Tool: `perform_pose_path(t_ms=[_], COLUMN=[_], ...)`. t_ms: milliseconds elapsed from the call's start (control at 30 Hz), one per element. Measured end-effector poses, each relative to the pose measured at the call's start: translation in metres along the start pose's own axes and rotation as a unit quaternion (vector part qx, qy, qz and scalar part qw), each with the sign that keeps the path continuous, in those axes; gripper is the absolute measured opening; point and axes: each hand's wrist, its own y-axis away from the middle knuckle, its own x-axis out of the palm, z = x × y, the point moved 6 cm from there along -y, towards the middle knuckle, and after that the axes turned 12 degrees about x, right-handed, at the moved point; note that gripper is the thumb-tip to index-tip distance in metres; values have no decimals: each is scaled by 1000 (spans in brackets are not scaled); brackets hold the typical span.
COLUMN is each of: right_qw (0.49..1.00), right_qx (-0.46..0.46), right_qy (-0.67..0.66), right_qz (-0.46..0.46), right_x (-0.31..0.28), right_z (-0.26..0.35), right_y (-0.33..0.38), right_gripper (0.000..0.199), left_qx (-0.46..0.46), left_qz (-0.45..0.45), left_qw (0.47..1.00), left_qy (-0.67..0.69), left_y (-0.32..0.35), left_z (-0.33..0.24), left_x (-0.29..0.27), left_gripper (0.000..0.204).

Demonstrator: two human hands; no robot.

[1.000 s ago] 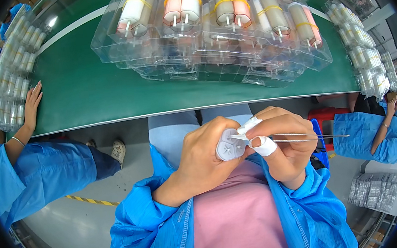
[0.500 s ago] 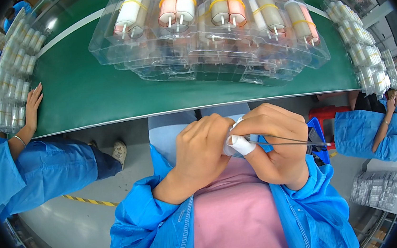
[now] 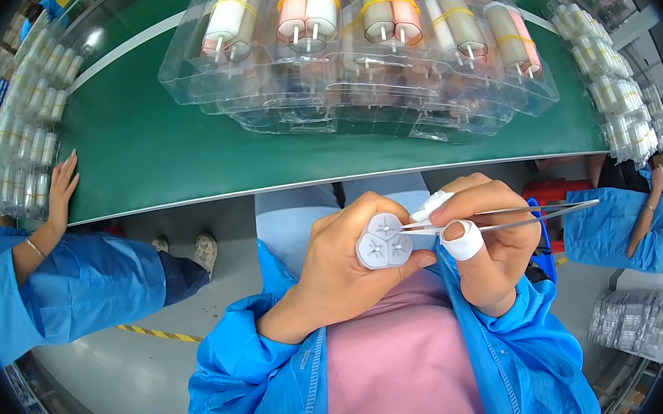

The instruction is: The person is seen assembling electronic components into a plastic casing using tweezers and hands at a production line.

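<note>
My left hand (image 3: pixel 351 245) is closed around a three-lobed bundle of tubes (image 3: pixel 383 241). Its pale grey-white end faces up, with a small raised mark in each lobe; the rest is hidden in my palm. Beside it, my right hand (image 3: pixel 489 232) grips a pair of thin metal tweezers (image 3: pixel 544 213) between thumb and fingers. The tweezers' narrow end points at the bundle, close to its edge; whether they touch I cannot tell. White tape (image 3: pixel 462 241) wraps the right thumb, and something white also covers the right index fingertip.
Stacked clear plastic trays (image 3: pixel 353 97) on the green table (image 3: pixel 136 162) hold white, grey and pink tubes tied with yellow bands. More packed tubes line both sides. One co-worker's hand (image 3: pixel 62 189) rests at the left; another person (image 3: pixel 628 218) sits right, near a blue bin (image 3: pixel 543 262).
My left hand has turned, bringing the three-lobed end of the bundle into view. My right hand has shifted slightly right and opened a gap, with the tweezers now more level.
</note>
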Motion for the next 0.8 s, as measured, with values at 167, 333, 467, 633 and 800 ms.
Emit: perform_pose_path(t_ms=[167,333,467,633,800], right_qw=[1000,999,998,997,998], right_qx=[-17,-45,-49,-65,-29], right_qy=[-16,-1,7,28,40], right_qz=[-5,19,30,32,-33], right_x=[1,2,3,4,-6], right_z=[1,4,5,7,-3], right_y=[5,8,9,9,3], right_gripper=[17,20,21,21,19], left_qx=[3,-2,-2,-5,-10], left_qz=[6,10,6,11,-3], left_qw=[1000,1000,1000,1000,999], left_qy=[-1,21,30,17,49], left_y=[-1,0,-1,1,4], left_z=[-3,0,-1,1,2], left_x=[-1,-1,-1,-2,2], left_gripper=[32,32,31,37,50])
